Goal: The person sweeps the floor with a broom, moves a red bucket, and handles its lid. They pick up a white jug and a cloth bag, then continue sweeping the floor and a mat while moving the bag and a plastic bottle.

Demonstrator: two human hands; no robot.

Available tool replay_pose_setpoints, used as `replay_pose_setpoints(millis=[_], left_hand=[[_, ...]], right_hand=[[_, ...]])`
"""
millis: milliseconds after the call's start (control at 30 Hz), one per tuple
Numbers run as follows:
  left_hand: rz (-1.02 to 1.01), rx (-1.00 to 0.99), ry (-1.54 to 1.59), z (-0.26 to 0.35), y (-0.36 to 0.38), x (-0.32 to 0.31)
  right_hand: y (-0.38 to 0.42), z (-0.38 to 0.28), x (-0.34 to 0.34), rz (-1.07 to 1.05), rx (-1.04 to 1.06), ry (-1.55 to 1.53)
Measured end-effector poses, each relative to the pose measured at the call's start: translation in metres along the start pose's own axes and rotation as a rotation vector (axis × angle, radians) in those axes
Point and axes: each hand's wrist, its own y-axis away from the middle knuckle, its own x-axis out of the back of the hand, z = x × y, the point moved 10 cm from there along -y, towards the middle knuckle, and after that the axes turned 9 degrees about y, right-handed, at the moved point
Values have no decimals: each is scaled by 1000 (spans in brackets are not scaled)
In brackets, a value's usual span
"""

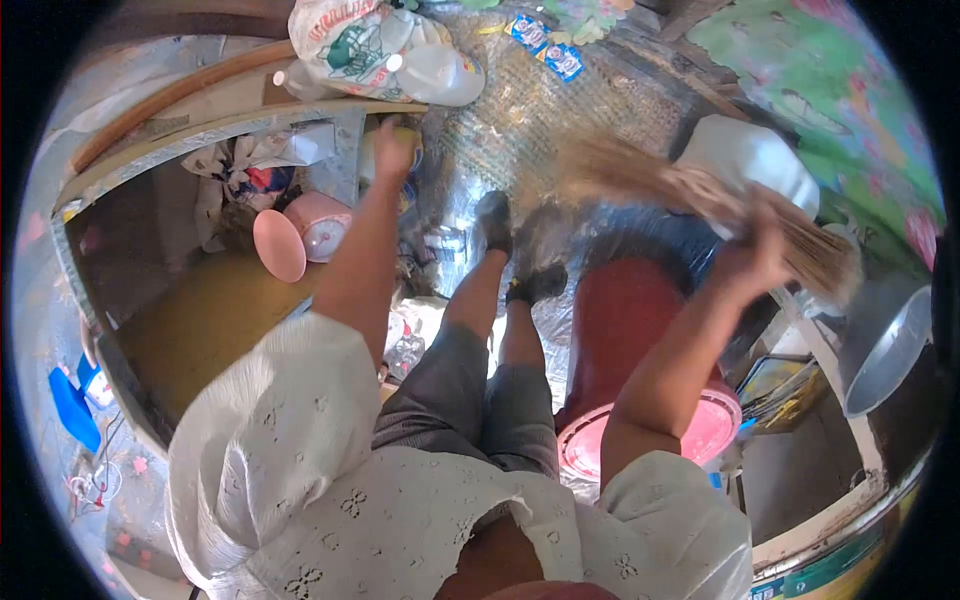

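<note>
Straw broom in your right hand.
Your fingers close round its bundle, bristles fanning toward ten o'clock; your left hand clasps a yellow object, fingers curled.

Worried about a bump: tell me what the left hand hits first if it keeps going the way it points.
The left hand reaches up-frame over a yellowish object. Straight on, it would probably first meet the white plastic jug beside the printed bag, though depth is unclear.
</note>
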Motion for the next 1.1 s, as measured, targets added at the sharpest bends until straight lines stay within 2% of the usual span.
replay_pose_setpoints(millis=[67, 133, 200, 233, 267, 333, 367, 400, 500, 567, 600, 667, 700, 733, 767, 900, 933, 967, 1000, 1033, 1100], left_hand=[[-97, 485, 462, -25, -43, -25], [-185, 840, 595, -36, -65, -50], [-233, 962, 1285, -72, -86, -122], [-145, 1054, 1126, -52, -79, -106], [-65, 1143, 963, -20, -67, -83], [-62, 1131, 1042, -15, -63, -87], [-68, 1112, 1119, -12, -63, -90], [-72, 1089, 1196, -10, -65, -92], [-80, 1018, 1348, 4, -67, -84], [-208, 1145, 1143, 8, -58, -90], [-210, 1128, 1160, 10, -69, -95], [-168, 1331, 1074, -10, -67, -117], [33, 1399, 1041, -35, -68, -126], [34, 1410, 1050, -35, -65, -128], [163, 1455, 965, -43, -56, -119], [638, 1544, 534, -61, -22, -60], [633, 1540, 522, -74, -16, -66], [773, 1381, 733, -95, -18, -79], [900, 1206, 940, -89, -25, -73], [892, 1205, 937, -87, -24, -66], [249, 1060, 1166, -57, -57, -79]], right_hand=[[-24, 4, 15, 40, -61, -195], [-27, 10, 10, 153, -48, -280], [-11, 20, -28, 95, -31, -79], [2, 52, -46, 39, -97, -63], [18, 82, -63, -166, -120, 199], [59, 129, -85, -326, -338, 54], [74, 126, -92, -374, -362, 123], [89, 137, -88, -346, -415, 27], [99, 100, -92, -309, -384, 184], [105, 101, -87, -279, -415, 149], [105, 96, -85, -278, -394, 145], [109, 85, -89, -359, -341, 229], [108, 83, -92, -372, -329, 238], [107, 71, -98, -416, -219, 254], [107, 59, -101, -456, -115, 273], [114, 67, -88, -441, -196, 256], [116, 69, -83, -434, -206, 256], [117, 72, -78, -426, -217, 270], [115, 73, -74, -418, -224, 287], [114, 73, -71, -411, -227, 289], [109, 67, -63, -345, -221, 225]])
